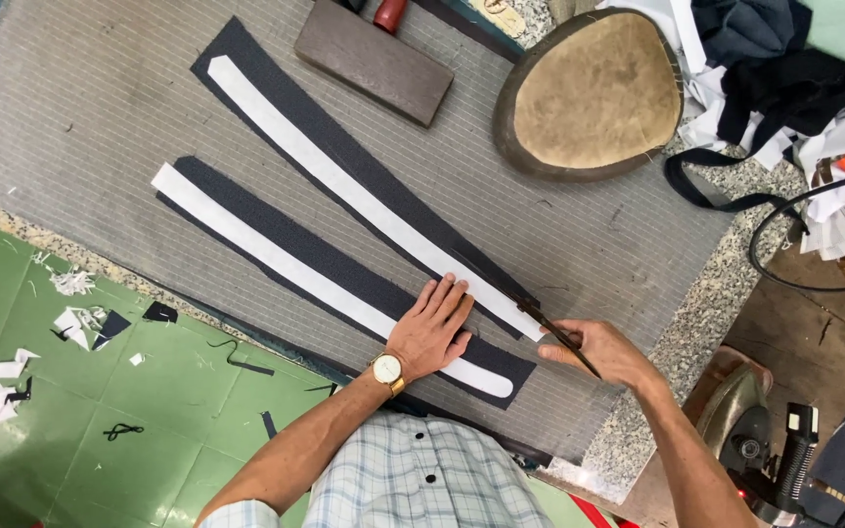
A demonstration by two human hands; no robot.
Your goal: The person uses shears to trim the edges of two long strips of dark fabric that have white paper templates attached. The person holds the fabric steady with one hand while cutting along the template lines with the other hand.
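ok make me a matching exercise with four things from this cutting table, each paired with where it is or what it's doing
Things:
1. left hand
2. right hand
3. wooden block
4. oval pad

Places or states:
A. lies at the top, left of the oval pad
B. pressed flat on the near dark strip
C. at the top right, beside heaped cloth
D. holds scissors at the end of the far strip

Pairs: 1-B, 2-D, 3-A, 4-C

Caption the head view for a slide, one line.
Left hand flat on a white-faced dark fabric strip while the right hand works scissors at the second strip.
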